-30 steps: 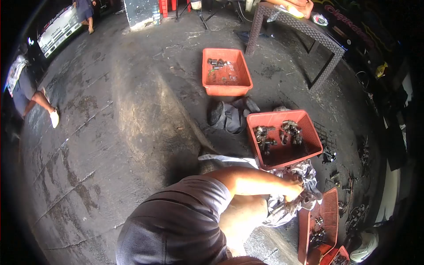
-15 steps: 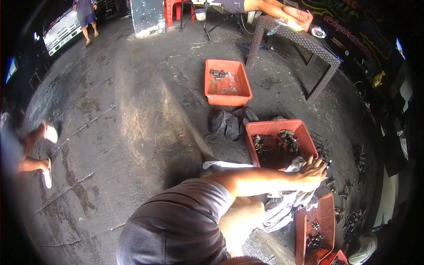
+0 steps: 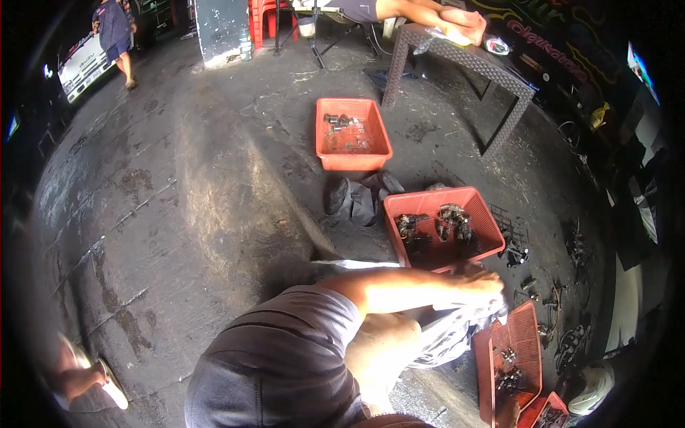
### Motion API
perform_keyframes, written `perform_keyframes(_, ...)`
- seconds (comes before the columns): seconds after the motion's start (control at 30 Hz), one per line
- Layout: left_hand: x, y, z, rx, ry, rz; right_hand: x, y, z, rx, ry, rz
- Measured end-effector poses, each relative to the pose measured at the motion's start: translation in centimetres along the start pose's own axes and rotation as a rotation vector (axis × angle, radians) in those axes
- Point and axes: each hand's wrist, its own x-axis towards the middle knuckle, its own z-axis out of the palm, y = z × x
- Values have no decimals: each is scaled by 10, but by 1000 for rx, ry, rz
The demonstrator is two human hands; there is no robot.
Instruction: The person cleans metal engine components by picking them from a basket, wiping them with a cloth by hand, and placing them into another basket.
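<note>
My left hand is closed on a crumpled white-and-grey cloth, which hangs over my bent leg. The hand is just in front of a red plastic basket with dark, greasy metal parts inside. Below the cloth stands a second red basket with small metal parts. At that basket's lower end a skin-coloured shape, seemingly my right hand, shows only in part, its fingers unclear.
Farther off stands another red basket with a few parts. Dark cloth or bag lies between baskets. Loose parts lie at right. A woven-pattern table bears a person's feet. Another person stands near a white vehicle.
My left hand has shifted slightly left and down with the cloth, its fingers now more curled. A skin-coloured shape has appeared at the lower basket. The passer-by's feet at left have moved nearer.
</note>
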Motion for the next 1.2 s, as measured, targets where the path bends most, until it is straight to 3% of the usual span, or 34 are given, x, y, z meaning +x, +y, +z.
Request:
perform_keyframes(0.07, 15, 18, -6, 525, 135, 282, 0, 5, -4, 15, 10, 0)
perform_keyframes(0.13, 13, 92, -41, 465, 66, 287, 3, 8, -11, 39, 33, 4)
perform_keyframes(0.2, 14, 123, -47, 400, -5, 284, 7, 9, -24, 82, 66, 12)
perform_keyframes(0.3, 23, 140, -33, 80, 270, 196, 18, 1, -52, 181, 179, 49)
perform_keyframes(0.33, 25, 143, -26, -59, 272, 43, 19, 4, -58, 207, 231, 59)
perform_keyframes(0.4, 47, 118, 8, -297, 231, 122, 25, -4, -67, 296, 441, 98)
perform_keyframes(0.43, 52, 114, 50, -974, 226, -170, 25, -10, -69, 356, 584, 111)
perform_keyframes(0.47, 35, 139, 43, -774, 196, -184, 26, -19, -71, 418, 739, 110)
perform_keyframes(0.53, 47, 136, 77, -777, 352, -59, 27, -44, -72, 499, 1004, 69)
perform_keyframes(0.6, 43, 137, 99, -784, 371, -106, 31, -69, -63, 470, 1127, 6)
perform_keyframes(0.67, 39, 137, 110, -784, 374, -153, 47, -73, -44, 373, 1095, -108)
perform_keyframes(0.7, 33, 136, 110, -813, 231, -133, 50, -97, -49, 460, 1109, -88)
perform_keyframes(0.73, 27, 135, 113, -844, 77, -116, 51, -124, -52, 1256, 890, 199)
perform_keyframes(0.77, 23, 130, 114, -881, 20, -53, 56, -135, -40, 1300, 887, 168)
perform_keyframes(0.8, 9, 147, 104, -1071, 6, -148, 52, -158, -48, 1298, 979, 297)
perform_keyframes(0.87, 9, 136, 97, -1008, -114, -53, 53, -168, -37, 1631, 952, 196)
perform_keyframes(0.97, 8, 128, 102, -713, 1, 32, 67, -157, -15, 1399, 1015, 206)
perform_keyframes(1.0, 11, 126, 107, -613, 147, -131, 68, -156, -17, 1477, 951, 54)
perform_keyframes(1.1, 18, 120, 99, -380, 241, 52, 59, -186, -30, 1400, 955, 310)
perform_keyframes(1.13, 22, 114, 103, -465, 270, 70, 60, -192, -27, 1507, 988, 245)
perform_keyframes(1.2, 25, 102, 99, -360, 290, -81, 57, -207, -32, 1676, 973, 252)
